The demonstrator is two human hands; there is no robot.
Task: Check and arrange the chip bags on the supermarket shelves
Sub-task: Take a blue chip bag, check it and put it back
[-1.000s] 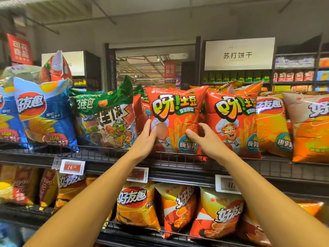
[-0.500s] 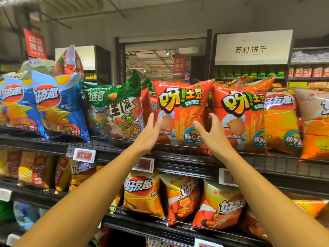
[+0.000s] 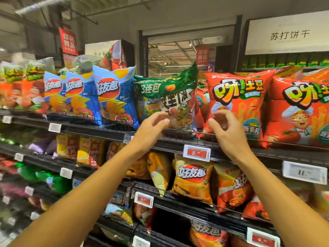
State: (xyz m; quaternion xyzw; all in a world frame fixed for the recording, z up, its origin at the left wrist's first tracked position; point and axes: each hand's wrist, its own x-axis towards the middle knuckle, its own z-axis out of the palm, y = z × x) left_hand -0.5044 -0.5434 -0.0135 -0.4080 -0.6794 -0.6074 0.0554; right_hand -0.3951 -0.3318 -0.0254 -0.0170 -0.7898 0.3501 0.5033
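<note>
On the top wire shelf (image 3: 178,139) stands a row of chip bags. My left hand (image 3: 153,127) hovers in front of the lower part of the green 3-pack bag (image 3: 165,93), fingers loosely curled and holding nothing. My right hand (image 3: 226,129) is raised before the lower left corner of the red potato-stick bag (image 3: 236,102), also loosely curled and empty. A second red bag (image 3: 300,107) stands to its right. Blue chip bags (image 3: 114,97) stand left of the green bag, which leans to the right.
Orange and yellow chip bags (image 3: 192,179) fill the shelf below, more bags lower down. Price tags (image 3: 196,152) clip onto the shelf fronts. A white aisle sign (image 3: 288,35) hangs at the upper right. Blurred mixed bags (image 3: 21,86) sit at the far left.
Both hands have let go of the sides of the left red bag and shifted left. The left hand is now before the green bag, and the view has swung left.
</note>
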